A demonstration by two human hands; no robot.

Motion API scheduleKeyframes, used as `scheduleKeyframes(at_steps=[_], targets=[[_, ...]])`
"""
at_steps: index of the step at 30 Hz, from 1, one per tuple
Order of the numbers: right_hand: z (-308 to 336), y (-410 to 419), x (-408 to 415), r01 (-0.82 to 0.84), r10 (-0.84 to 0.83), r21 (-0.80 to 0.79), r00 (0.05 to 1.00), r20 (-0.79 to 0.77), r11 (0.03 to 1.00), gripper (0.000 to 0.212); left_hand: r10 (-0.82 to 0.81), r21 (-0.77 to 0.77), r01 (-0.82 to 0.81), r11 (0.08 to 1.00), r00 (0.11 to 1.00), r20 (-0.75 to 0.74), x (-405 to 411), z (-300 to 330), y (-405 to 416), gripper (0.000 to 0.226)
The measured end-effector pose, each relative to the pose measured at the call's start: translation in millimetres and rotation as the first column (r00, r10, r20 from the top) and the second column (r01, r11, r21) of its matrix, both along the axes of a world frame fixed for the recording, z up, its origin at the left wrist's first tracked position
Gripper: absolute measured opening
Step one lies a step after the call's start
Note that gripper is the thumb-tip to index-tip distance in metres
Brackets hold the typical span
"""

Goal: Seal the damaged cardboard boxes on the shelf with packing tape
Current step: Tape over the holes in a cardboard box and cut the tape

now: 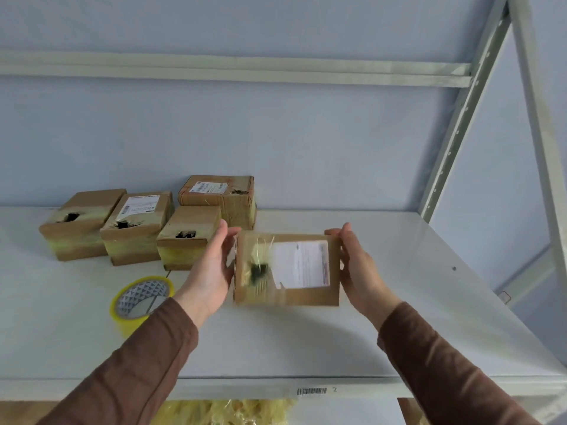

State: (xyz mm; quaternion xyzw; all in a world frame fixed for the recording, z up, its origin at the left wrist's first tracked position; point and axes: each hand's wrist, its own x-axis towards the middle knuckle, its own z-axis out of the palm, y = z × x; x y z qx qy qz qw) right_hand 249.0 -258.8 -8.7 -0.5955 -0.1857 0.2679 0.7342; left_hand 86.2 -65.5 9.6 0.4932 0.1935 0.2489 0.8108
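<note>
A small cardboard box (294, 297) with a white label and a dark torn hole on its top is held between both hands above the white shelf (399, 302). My left hand (211, 268) presses its left side with fingers fairly straight. On the opposite side, my right hand (359, 265) does the same. The box is blurred. A roll of yellowish packing tape (139, 302) lies flat on the shelf, left of my left forearm. Several more cardboard boxes stand at the back left, three of them with torn holes (72, 217) (129, 223) (185, 234).
A fourth box (221, 194) stands behind the row, against the pale wall. A metal shelf upright (460, 118) rises at the right. A barcode sticker (311, 391) marks the shelf's front edge. Yellowish packing filler (227, 412) shows on the level below.
</note>
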Motion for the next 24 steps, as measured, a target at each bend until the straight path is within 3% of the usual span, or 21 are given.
scheduleKeyframes(at_steps=[2, 3, 6, 8, 10, 12, 15, 22, 24], targets=[[-4, 1, -6, 0.050, -0.055, 0.108, 0.998, 0.036, 0.993, 0.024, 0.049, 0.113, -0.051, 0.992, 0.999, 0.020, 2, -4, -1, 0.015], [-9, 0, -9, 0.051, -0.060, 0.124, 0.996, 0.069, 0.991, 0.018, 0.053, 0.173, -0.051, 0.984, 0.999, -0.006, 2, -12, -1, 0.017], [-13, -2, -14, -0.016, 0.007, 0.142, 0.998, 0.065, 0.990, 0.039, 0.024, 0.135, -0.018, 0.991, 0.999, -0.046, -1, -20, -1, 0.052], [-6, -1, -12, -0.067, 0.068, 0.098, 0.998, -0.001, 0.993, 0.053, 0.008, 0.026, -0.006, 1.000, 0.997, -0.081, -1, -14, 4, 0.058], [4, 2, -9, -0.115, 0.121, 0.054, 0.985, -0.119, 0.992, 0.052, -0.063, -0.044, 0.057, 0.997, 0.990, -0.129, 4, -7, 7, 0.055], [8, 8, -8, -0.154, 0.156, 0.024, 0.972, -0.177, 0.988, 0.045, -0.112, 0.034, 0.125, 0.992, 0.960, -0.255, 10, -1, 4, 0.076], [7, 16, -8, -0.107, 0.103, -0.015, 0.981, -0.166, 0.994, 0.038, 0.008, 0.137, 0.035, 0.990, 0.955, -0.296, 23, -6, 4, 0.104], [5, 18, -8, -0.091, 0.087, -0.020, 0.985, -0.150, 0.996, 0.030, 0.016, 0.180, 0.028, 0.983, 0.972, -0.236, 25, -13, 4, 0.095], [7, 12, -11, -0.126, 0.124, -0.015, 0.989, -0.080, 0.992, 0.032, -0.034, 0.157, 0.066, 0.985, 0.979, -0.202, 17, -6, 2, 0.081]])
